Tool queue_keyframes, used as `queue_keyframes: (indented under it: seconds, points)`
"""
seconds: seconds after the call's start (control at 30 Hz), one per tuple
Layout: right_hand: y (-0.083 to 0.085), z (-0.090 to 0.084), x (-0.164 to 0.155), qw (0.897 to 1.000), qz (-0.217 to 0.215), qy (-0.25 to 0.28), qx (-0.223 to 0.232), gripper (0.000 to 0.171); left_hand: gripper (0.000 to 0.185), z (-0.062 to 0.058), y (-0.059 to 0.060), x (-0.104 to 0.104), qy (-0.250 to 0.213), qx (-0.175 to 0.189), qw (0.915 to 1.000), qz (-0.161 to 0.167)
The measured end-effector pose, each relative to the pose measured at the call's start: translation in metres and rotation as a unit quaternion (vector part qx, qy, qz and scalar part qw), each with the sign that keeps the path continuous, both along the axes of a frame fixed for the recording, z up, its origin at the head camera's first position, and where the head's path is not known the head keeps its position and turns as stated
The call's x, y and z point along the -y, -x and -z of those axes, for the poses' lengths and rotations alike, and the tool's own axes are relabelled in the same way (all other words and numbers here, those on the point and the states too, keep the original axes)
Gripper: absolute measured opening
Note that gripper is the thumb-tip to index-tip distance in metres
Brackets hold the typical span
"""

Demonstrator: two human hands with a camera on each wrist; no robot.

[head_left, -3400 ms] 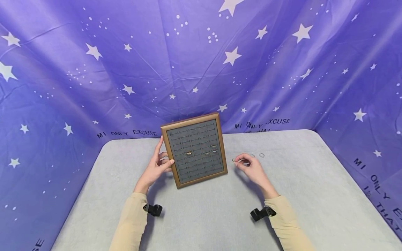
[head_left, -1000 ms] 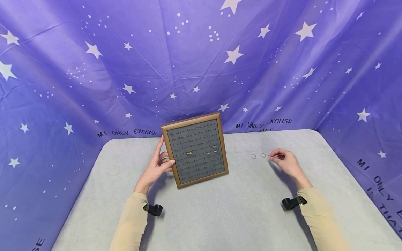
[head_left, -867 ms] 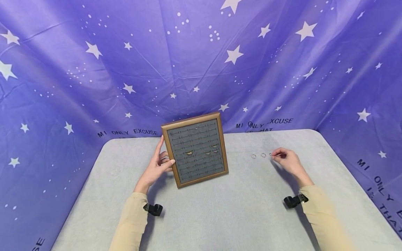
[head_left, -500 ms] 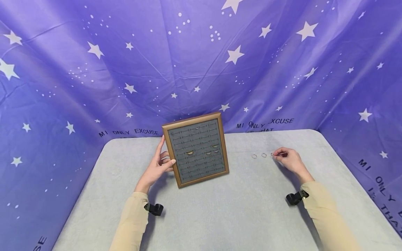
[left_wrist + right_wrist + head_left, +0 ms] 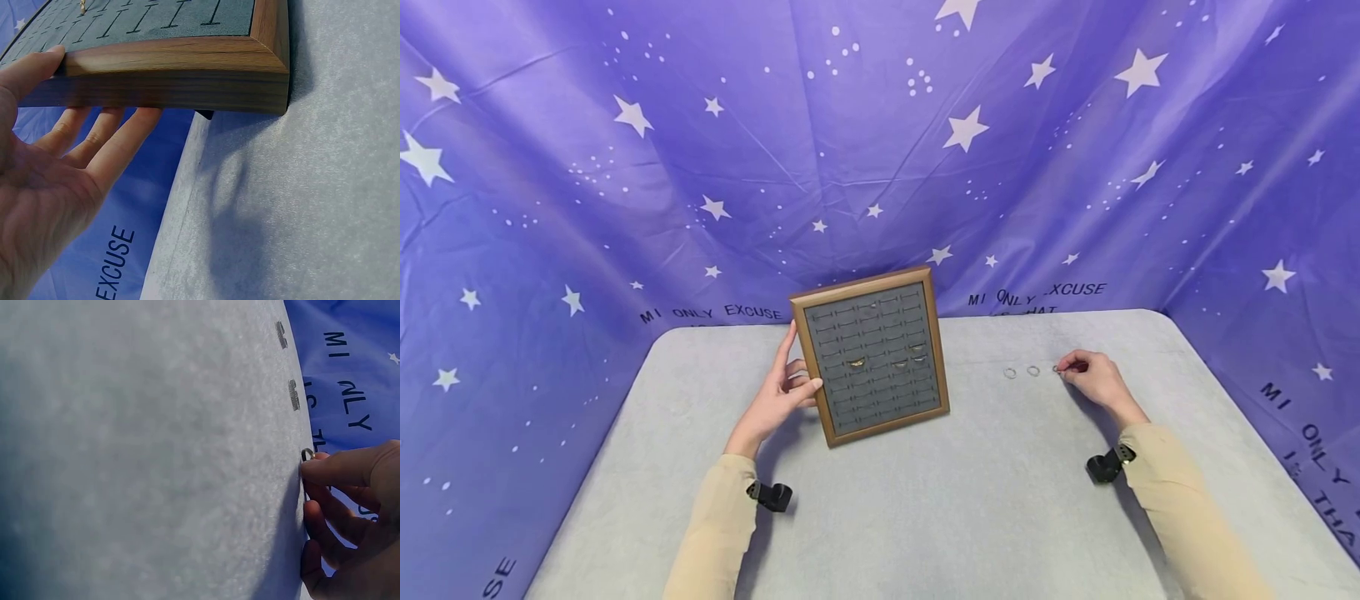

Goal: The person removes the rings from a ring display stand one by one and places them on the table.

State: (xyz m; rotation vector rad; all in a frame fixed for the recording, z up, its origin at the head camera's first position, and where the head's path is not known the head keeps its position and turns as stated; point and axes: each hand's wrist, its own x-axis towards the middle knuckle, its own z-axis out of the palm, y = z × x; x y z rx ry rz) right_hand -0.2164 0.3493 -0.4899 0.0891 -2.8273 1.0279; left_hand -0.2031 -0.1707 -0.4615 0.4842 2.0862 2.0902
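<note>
A wood-framed grey ring display board (image 5: 871,354) stands tilted on the grey table (image 5: 925,500), with a few rings stuck in its slots. My left hand (image 5: 793,385) grips its left edge, thumb on the front and fingers behind; the left wrist view shows that hand (image 5: 69,162) under the wooden frame (image 5: 175,75). My right hand (image 5: 1063,370) pinches a small ring (image 5: 1057,369) low at the table surface, to the right of two loose rings (image 5: 1010,372) (image 5: 1033,371). In the right wrist view the pinched ring (image 5: 307,454) sits at my fingertips (image 5: 331,470).
A purple star-printed cloth (image 5: 880,150) hangs behind and on both sides of the table. The two loose rings (image 5: 282,334) (image 5: 294,394) lie in a row near the far edge. Black wrist camera mounts (image 5: 771,495) (image 5: 1105,467) sit on both sleeves.
My right hand carried a ring from beside the board rightward to the end of the row of loose rings. The left hand and board stayed put.
</note>
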Motion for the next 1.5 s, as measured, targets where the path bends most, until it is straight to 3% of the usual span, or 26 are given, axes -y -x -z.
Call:
queue_keyframes:
  seconds: [0.33, 0.77, 1.13, 1.5]
  points:
    - [0.001, 0.000, 0.000, 1.000, -0.017, -0.007, 0.003, 0.007, 0.096, 0.001, -0.002, 0.000, -0.003, -0.004, 1.0000, 0.002]
    - [-0.010, -0.003, 0.003, 0.999, -0.020, 0.010, -0.022, 0.015, 0.095, 0.002, -0.003, 0.000, -0.002, 0.004, 1.0000, 0.002]
    - [-0.014, -0.011, 0.033, 0.997, -0.047, 0.044, -0.032, 0.014, 0.098, 0.001, 0.000, 0.000, -0.006, 0.026, 0.9996, 0.000]
    - [-0.013, -0.021, 0.067, 0.995, -0.070, 0.070, -0.027, 0.016, 0.095, -0.001, -0.001, 0.000, 0.002, -0.003, 1.0000, 0.006]
